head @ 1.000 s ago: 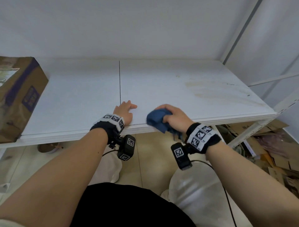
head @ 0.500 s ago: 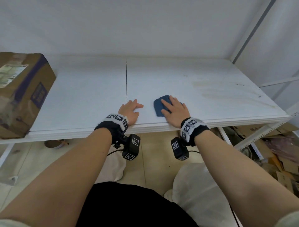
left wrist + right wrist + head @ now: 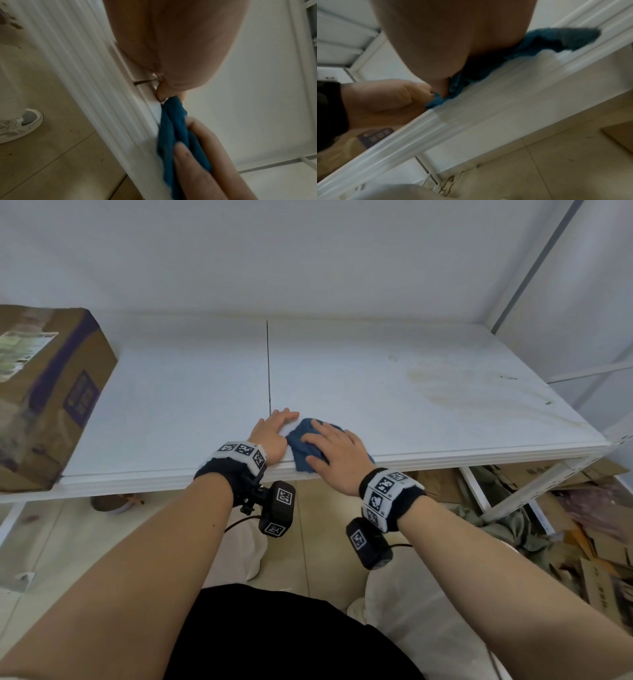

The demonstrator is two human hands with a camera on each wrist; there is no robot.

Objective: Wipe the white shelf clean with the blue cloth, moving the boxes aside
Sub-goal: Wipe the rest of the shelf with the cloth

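Note:
The white shelf (image 3: pixel 394 364) spans the head view at waist height. My right hand (image 3: pixel 325 441) lies flat, fingers spread, pressing the crumpled blue cloth (image 3: pixel 299 448) onto the shelf at its front edge. Part of the cloth (image 3: pixel 556 40) hangs over the lip. My left hand (image 3: pixel 275 426) rests flat on the shelf just left of the cloth, its thumb side touching it. In the left wrist view the cloth (image 3: pixel 176 128) sits under the right hand's fingers (image 3: pixel 205 155). A brown cardboard box (image 3: pixel 44 392) stands at the shelf's far left.
Yellowish stains (image 3: pixel 445 388) mark the right half of the shelf. A seam (image 3: pixel 269 364) splits the shelf boards. Flattened cardboard and cloth litter (image 3: pixel 565 525) lie on the floor under the right end. A white upright (image 3: pixel 534 265) frames the back right corner.
My right hand laid the bunched cloth flat on the shelf, then slid it left along the front edge until it touches my left hand. The left hand stayed put.

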